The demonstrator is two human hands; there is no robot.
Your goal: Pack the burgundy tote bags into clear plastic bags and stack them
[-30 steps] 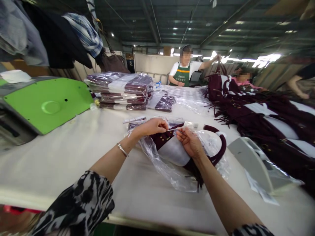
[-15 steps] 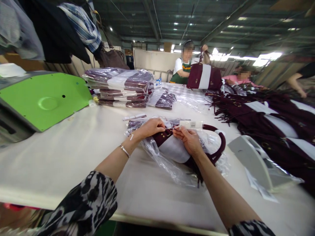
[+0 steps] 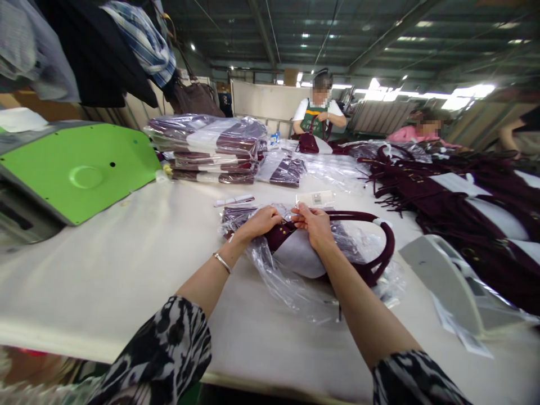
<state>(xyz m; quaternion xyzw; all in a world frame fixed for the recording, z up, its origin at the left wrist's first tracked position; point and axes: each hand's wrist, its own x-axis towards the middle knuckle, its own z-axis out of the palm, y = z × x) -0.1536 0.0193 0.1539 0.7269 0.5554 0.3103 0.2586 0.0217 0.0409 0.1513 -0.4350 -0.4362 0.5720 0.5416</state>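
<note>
A maroon handbag (image 3: 276,237) with a pale wrap (image 3: 300,256) lies in front of me, partly in a clear plastic bag (image 3: 276,281). Its looped handles (image 3: 386,242) extend to the right. My left hand (image 3: 264,221) is closed in a pinch at the handbag's upper edge; what sits between its fingertips is hidden. Close beside it, my right hand (image 3: 315,224) pinches at the near end of a white hang tag (image 3: 317,199) with a barcode, in a clear sleeve. The exact grip point is partly covered by the fingers.
Wrapped bags (image 3: 211,143) are stacked at the back left, near a green-sided machine (image 3: 88,174). More maroon bags (image 3: 455,197) pile up on the right, behind a grey tape dispenser (image 3: 442,281). A co-worker (image 3: 318,115) stands across the table handling another bag.
My right hand and the hang tag have moved slightly up and left. The handles show more fully. Across the table, the co-worker has lowered the raised bag onto the table.
</note>
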